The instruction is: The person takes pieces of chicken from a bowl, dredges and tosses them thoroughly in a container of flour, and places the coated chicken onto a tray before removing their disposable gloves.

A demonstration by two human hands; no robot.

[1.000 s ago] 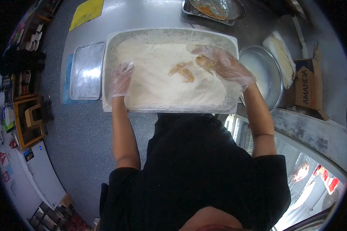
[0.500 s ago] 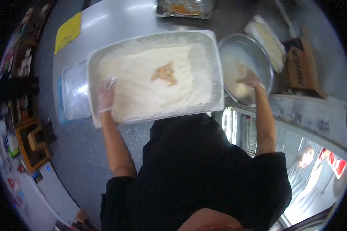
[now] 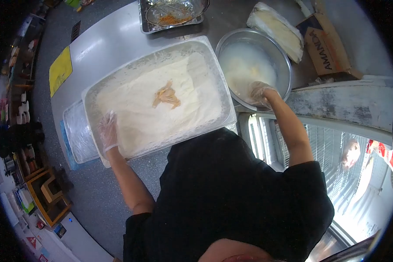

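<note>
A large plastic tub (image 3: 222,98) of white flour (image 3: 139,118) stands in front of me, with a piece of raw chicken (image 3: 166,95) lying on the flour. My left hand (image 3: 108,130), in a clear glove, rests at the tub's left end, its fingers extended and holding nothing visible. To the right stands a round metal bowl (image 3: 285,65) of cloudy, whitish liquid (image 3: 244,59). My gloved right hand (image 3: 262,92) reaches over its near rim, fingers down in the liquid. What those fingers do or hold is hidden. Something pale shows dimly under the surface.
A foil-lined metal tray (image 3: 155,28) with orange crumbs sits behind the tub. Beyond the bowl are a plastic-wrapped pale pack (image 3: 277,32) and a cardboard box (image 3: 327,46). A lidded container (image 3: 81,133) adjoins the tub's left side. A yellow cloth (image 3: 61,71) lies farther left.
The view has turned, so tub and bowl sit farther left. My right hand has shifted from the bowl's middle toward its near rim. My left hand stays at the tub's left end.
</note>
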